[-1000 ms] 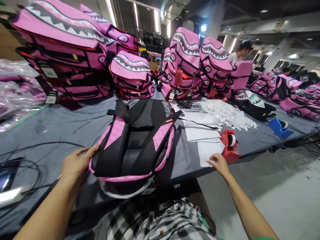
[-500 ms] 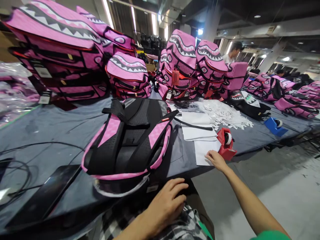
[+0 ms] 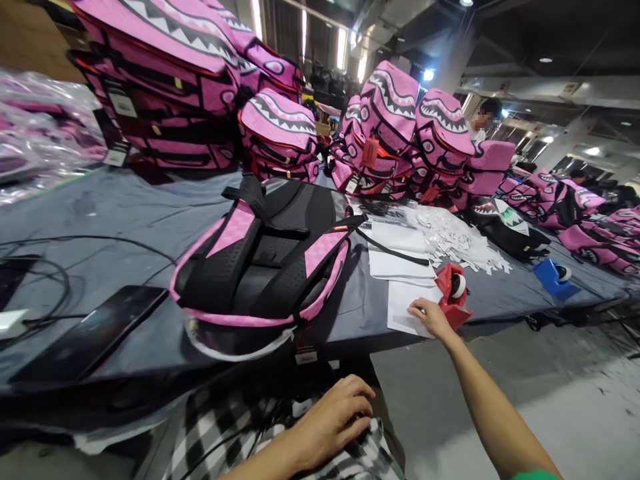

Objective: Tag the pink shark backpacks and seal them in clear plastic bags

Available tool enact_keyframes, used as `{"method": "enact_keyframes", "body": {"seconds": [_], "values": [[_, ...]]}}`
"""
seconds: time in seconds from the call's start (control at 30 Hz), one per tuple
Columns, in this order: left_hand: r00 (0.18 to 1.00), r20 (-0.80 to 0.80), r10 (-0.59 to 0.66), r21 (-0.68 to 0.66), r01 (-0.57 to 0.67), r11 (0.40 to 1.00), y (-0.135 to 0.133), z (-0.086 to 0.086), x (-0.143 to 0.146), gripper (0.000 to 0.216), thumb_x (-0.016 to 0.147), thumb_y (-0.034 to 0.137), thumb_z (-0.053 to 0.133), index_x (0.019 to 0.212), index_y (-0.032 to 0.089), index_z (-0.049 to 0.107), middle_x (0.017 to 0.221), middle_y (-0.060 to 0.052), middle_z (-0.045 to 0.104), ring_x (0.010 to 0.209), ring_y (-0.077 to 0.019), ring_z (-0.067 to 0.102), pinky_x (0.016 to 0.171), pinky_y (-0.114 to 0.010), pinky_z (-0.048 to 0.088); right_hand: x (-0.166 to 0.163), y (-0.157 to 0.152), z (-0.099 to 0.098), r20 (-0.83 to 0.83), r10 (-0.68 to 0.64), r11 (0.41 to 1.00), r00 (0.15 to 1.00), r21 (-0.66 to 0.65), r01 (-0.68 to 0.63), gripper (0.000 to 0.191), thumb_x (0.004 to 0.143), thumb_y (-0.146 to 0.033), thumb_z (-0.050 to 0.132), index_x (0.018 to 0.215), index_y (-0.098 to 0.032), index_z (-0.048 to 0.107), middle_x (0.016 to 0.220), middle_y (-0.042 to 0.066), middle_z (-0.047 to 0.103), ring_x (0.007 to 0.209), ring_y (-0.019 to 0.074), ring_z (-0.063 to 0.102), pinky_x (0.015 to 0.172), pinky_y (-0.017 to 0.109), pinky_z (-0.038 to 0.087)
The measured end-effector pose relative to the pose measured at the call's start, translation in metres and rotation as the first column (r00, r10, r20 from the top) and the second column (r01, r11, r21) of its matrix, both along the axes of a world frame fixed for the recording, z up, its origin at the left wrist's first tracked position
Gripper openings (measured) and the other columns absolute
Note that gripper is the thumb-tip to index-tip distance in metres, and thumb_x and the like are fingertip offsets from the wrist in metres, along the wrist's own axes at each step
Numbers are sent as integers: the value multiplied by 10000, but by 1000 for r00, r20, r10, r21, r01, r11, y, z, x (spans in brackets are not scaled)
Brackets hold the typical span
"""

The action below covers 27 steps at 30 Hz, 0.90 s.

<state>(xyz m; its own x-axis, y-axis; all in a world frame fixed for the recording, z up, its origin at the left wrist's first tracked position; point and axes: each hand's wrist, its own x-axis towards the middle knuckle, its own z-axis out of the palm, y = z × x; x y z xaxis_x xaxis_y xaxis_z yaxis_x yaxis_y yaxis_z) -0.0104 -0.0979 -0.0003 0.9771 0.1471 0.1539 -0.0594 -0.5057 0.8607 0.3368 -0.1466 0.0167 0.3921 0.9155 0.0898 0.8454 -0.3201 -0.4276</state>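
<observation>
My right hand is at the table's front edge, fingers drawn together on a white sheet of paper. Just beyond it stands a red tape dispenser with a roll of tape. Over my lap, my left hand rests with loosely bent fingers apart and nothing in them. A pink and black backpack lies with its straps and back panel facing up on the grey-covered table, in front of me. One thin strap end of it stretches across a stack of white papers.
Behind stand piles of pink shark-mouth backpacks. A heap of white paper slips, a black bag and a blue tape dispenser lie to the right. At left are a dark phone and cables. A person stands far back.
The view has turned left and down, so things sit shifted in the picture. My right hand stays at the paper, and my left hand remains over my lap.
</observation>
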Motion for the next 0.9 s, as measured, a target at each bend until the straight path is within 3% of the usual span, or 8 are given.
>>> {"method": "enact_keyframes", "body": {"seconds": [0.13, 0.23, 0.37, 0.47, 0.57, 0.67, 0.77, 0.9], "values": [[999, 31, 9, 3, -9, 1000, 5, 2, 4, 126, 964, 253, 559, 989, 217, 678, 1208, -75, 638, 1139, -214, 580, 1003, -365, 476, 13, 5, 23, 68, -74, 996, 995, 54, 71, 257, 937, -401, 470, 816, -225, 612, 758, 54, 662, 688, 213, 607, 649, 294, 404], [996, 84, 31, -5, -31, 1000, 12, 3, 8, 143, 970, 266, 559, 1062, 230, 661, 1215, -74, 638, 1146, -209, 586, 1009, -361, 483, 15, 2, 47, 237, -251, 937, 938, 304, 173, 370, 995, -451, 351, 850, -216, 597, 720, 72, 628, 661, 223, 581, 629, 299, 389], [922, 272, 276, -43, -275, 960, 20, 16, 26, 449, 974, 287, 563, 1411, 284, 458, 1399, -93, 548, 1309, -216, 513, 1109, -396, 433, -24, -9, 80, 342, -210, 856, 916, 517, 4, 444, 1001, -528, 365, 844, -198, 618, 732, 64, 636, 648, 184, 563, 633, 269, 393], [824, 389, 412, -73, -418, 906, 18, 31, 46, 781, 895, 406, 684, 1545, 269, 274, 1538, -136, 413, 1443, -272, 365, 1200, -491, 302, -78, -19, 100, 135, 163, 946, 977, 261, -194, 430, 990, -533, 426, 823, -195, 634, 668, 16, 601, 573, 139, 502, 577, 240, 373], [878, 311, 364, -193, -317, 929, 5, 34, 58, 748, 819, 487, 746, 1460, 229, 461, 1286, -109, 640, 1216, -275, 576, 1131, -487, 373, -115, -33, 110, -253, 349, 920, 902, -91, -382, 398, 940, -530, 532, 765, -193, 655, 625, -5, 570, 562, 127, 454, 534, 229, 341], [935, 103, 340, -502, -246, 829, -13, 20, 57, 488, 821, 501, 710, 1177, 168, 701, 865, -35, 704, 789, -185, 631, 823, -324, 501, -119, -43, 106, -478, 254, 883, 841, -241, -403, 379, 719, -552, 768, 754, -186, 679, 649, -1, 589, 586, 136, 458, 517, 228, 330], [934, 17, 356, -690, -247, 681, -24, 4, 50, 462, 812, 553, 672, 955, 121, 747, 726, -15, 641, 657, -134, 538, 637, -238, 417, -116, -45, 88, -580, 115, 919, 807, -246, -308, 442, 601, -578, 821, 706, -182, 655, 613, -15, 556, 570, 132, 448, 514, 227, 336], [913, 31, 407, -606, -306, 734, -21, -2, 31, 514, 929, 572, 487, 782, 131, 706, 661, 1, 589, 622, -120, 497, 608, -232, 388, -137, -38, 57, -686, -7, 990, 727, -108, -92, 490, 676, -653, 740, 751, -178, 644, 665, 6, 591, 608, 147, 498, 567, 245, 407]]}}
